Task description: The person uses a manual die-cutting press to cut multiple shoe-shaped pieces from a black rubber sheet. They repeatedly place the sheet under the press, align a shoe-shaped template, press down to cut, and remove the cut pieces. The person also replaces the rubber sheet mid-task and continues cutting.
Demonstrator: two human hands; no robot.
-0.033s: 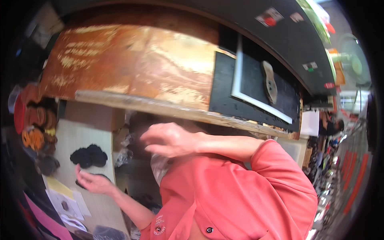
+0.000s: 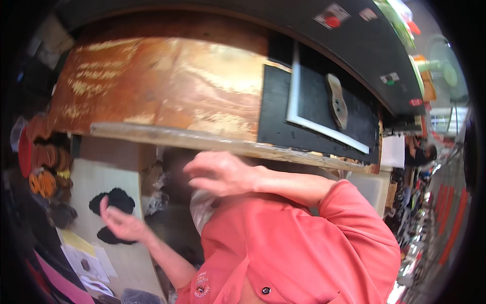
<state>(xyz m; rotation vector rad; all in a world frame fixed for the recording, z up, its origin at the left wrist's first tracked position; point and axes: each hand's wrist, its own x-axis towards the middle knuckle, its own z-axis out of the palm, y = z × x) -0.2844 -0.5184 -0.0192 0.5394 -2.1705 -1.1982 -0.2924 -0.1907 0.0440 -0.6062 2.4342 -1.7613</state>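
Observation:
My left hand (image 2: 125,225) is over a pale side table (image 2: 83,175), its fingers apart and holding nothing I can see. Beside its raised fingertip lies a scalloped black piece (image 2: 120,199). A second flat black piece (image 2: 108,235) is partly covered by the same hand. Slightly blurred, my right hand (image 2: 223,174) hangs in front of my chest near the workbench edge, fingers bent but apart, with nothing visible in them. Farther off on the bench, a worn sole-shaped piece (image 2: 337,101) rests on a black sheet (image 2: 316,96) next to a white angled strip (image 2: 324,129).
A scuffed brown workbench (image 2: 167,86) with a raised wooden front edge (image 2: 177,136) runs across the view. Papers (image 2: 86,263) lie at the near end of the side table. Brown and orange pieces (image 2: 45,162) are piled at far left. Clear plastic (image 2: 159,195) sits under the bench.
My left hand has shifted slightly right and its fingertip has risen, uncovering more of the lower black piece. My right hand has moved a little to the right. The view has shifted slightly.

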